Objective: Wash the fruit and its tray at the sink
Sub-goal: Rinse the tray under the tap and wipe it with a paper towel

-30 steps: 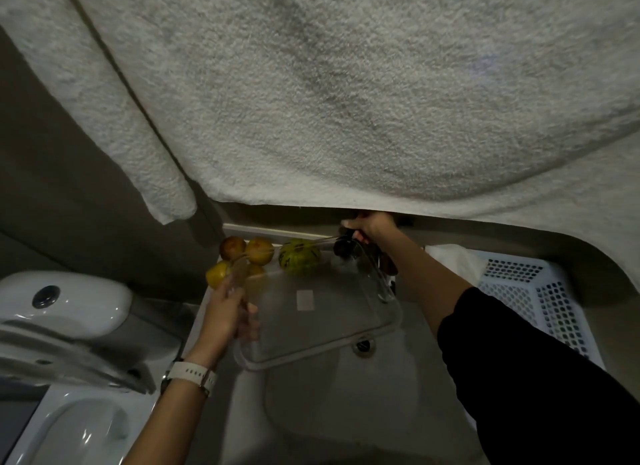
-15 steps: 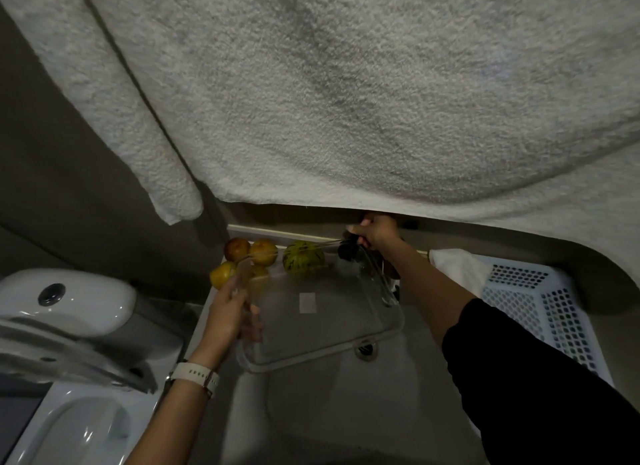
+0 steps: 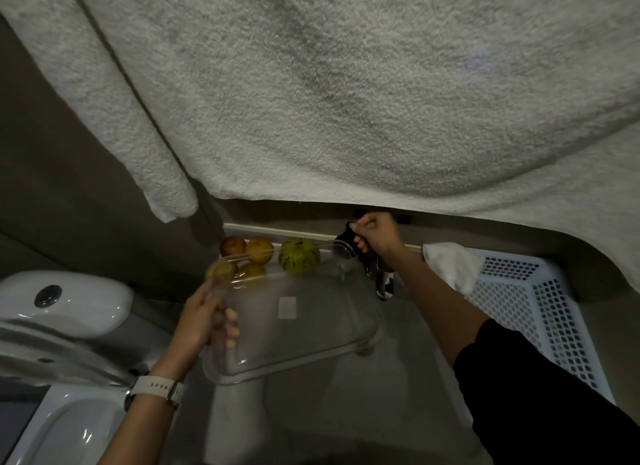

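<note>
The left hand grips the clear tray by its left edge, held over the sink — the right hand curls round the dark tap handle. The fruit (yellowish, one green) sits on the back ledge.

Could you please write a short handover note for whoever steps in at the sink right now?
Left hand grips the clear tray by its left edge, holding it over the sink.
Right hand grips the dark tap handle at the back.
The fruit sits on the ledge behind the sink, out of the tray.
Done: tray emptied.
Left: no water visible yet; rinse tray, then wash fruit.
</note>
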`<action>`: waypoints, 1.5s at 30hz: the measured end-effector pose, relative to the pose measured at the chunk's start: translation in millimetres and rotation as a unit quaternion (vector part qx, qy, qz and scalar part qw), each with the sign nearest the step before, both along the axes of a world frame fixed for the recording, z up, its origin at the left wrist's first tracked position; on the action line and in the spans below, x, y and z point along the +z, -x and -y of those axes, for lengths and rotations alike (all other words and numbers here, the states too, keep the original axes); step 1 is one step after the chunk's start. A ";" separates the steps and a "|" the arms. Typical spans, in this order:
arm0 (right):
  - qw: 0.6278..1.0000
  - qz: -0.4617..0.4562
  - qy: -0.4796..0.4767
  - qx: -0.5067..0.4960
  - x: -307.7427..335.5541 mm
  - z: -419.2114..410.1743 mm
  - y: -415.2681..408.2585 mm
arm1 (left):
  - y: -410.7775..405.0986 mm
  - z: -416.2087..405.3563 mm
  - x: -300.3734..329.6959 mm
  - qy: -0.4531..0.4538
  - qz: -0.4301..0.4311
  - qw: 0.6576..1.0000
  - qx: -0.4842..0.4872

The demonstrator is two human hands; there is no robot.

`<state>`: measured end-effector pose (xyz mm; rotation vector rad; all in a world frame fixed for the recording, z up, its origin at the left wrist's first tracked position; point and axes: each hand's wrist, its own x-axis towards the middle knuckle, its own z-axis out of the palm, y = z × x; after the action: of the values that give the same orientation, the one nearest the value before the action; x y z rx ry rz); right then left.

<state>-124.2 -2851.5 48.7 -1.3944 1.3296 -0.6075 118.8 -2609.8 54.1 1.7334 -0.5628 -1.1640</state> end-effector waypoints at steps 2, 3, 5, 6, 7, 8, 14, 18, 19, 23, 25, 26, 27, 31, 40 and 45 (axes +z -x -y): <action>0.999 -0.014 0.027 -0.008 2.0 -3.7 2.6 | -2.3 -6.7 -2.0 -0.012 0.004 1.000 -0.005; 0.998 -0.028 0.058 -0.014 3.8 -6.4 4.9 | -2.7 -9.5 -3.8 -0.017 0.005 1.000 -0.007; 0.989 -0.052 0.137 -0.019 9.9 -17.5 11.5 | -2.8 -15.0 -7.7 -0.027 0.006 0.999 -0.017; 0.983 -0.057 0.176 -0.014 13.9 -27.1 15.2 | -2.0 -17.1 -9.8 -0.032 0.005 0.999 -0.025; 0.975 -0.062 0.212 -0.001 17.5 -38.8 19.1 | -0.4 -18.8 -11.9 -0.036 0.002 0.999 -0.037; 0.967 -0.073 0.243 0.026 18.3 -52.0 23.4 | 1.7 -20.4 -13.6 -0.037 0.000 0.998 -0.051; 0.779 -0.325 0.316 0.433 -9.9 -132.3 64.2 | 11.2 -16.8 -15.4 -0.030 -0.006 0.993 -0.113; 0.687 -0.474 0.366 0.411 -17.3 -146.9 80.7 | 16.9 -5.0 -15.0 -0.021 -0.010 0.992 -0.120; 0.692 -0.486 0.370 0.385 -17.5 -150.7 79.6 | 20.0 -2.4 -16.1 -0.018 -0.013 0.993 -0.119; 0.777 -0.448 0.311 0.316 -24.0 -168.2 62.2 | 33.5 0.2 -23.5 -0.008 -0.013 0.993 -0.113; 0.820 -0.410 0.233 0.325 -30.1 -173.1 49.0 | 35.3 -2.1 -26.8 -0.001 -0.020 0.995 -0.101; 0.832 -0.398 0.201 0.331 -33.1 -175.9 42.5 | 34.9 -4.1 -27.8 0.002 -0.021 0.995 -0.097; 0.841 -0.386 0.182 0.333 -37.2 -179.0 36.9 | 34.1 -6.3 -28.5 0.004 -0.022 0.995 -0.095; 0.849 -0.313 0.213 0.370 -38.8 -191.9 23.3 | 32.9 -13.2 -30.8 0.013 -0.009 0.996 -0.084; 0.853 -0.371 0.200 0.309 -16.5 -204.2 44.5 | 25.5 -15.0 -25.9 0.039 -0.029 0.999 -0.019; 0.891 -0.369 0.184 0.190 0.4 -167.0 23.7 | 44.0 -2.3 -14.1 0.079 -0.034 0.996 -0.037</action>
<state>-147.9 -2684.4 49.1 -2.2774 1.4886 -0.0357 74.8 -2607.5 39.9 1.5439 -0.6646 -1.1916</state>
